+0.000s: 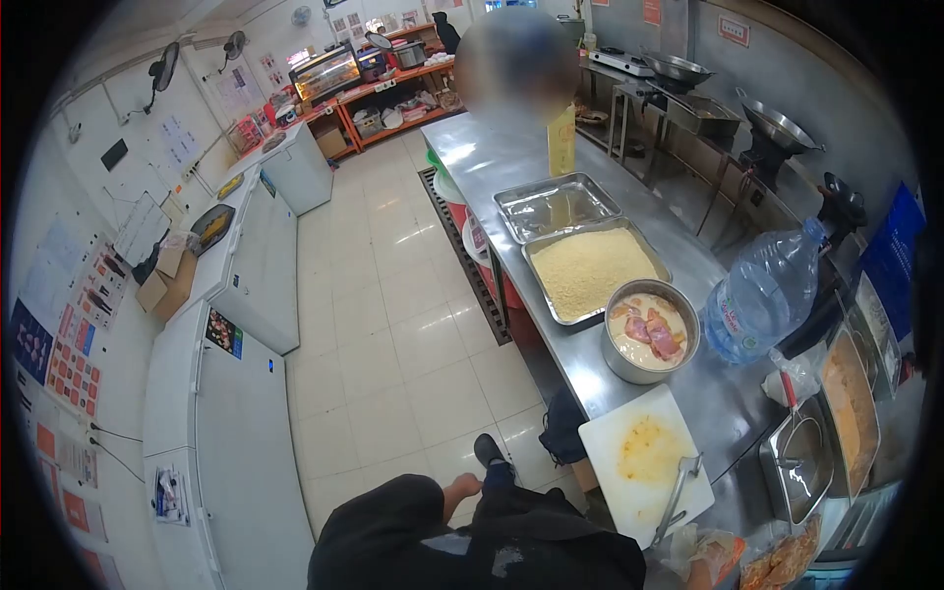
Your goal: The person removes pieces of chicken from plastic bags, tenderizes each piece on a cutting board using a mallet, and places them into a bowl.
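My left hand (464,485) hangs low over the floor, away from the table; nothing shows in it, and its fingers are too small to make out. At the bottom edge, my right hand (700,574) is mostly cut off, beside a clear plastic bag (726,551) with orange-coated food inside; its fingers are hidden. Close by lies a white cutting board (619,497), stained yellow-orange, with metal tongs (677,503) across its right side. Beyond it stands a round metal pot (644,374) of pale liquid with pieces of raw meat (657,332) in it.
A tray of yellowish crumbs (595,270) and another metal tray (556,208) stand farther along the steel table (472,147). To the right are a large water bottle (762,295), a steel container (798,467) and a tray of orange coating (851,413). A person (519,64) faces the far side.
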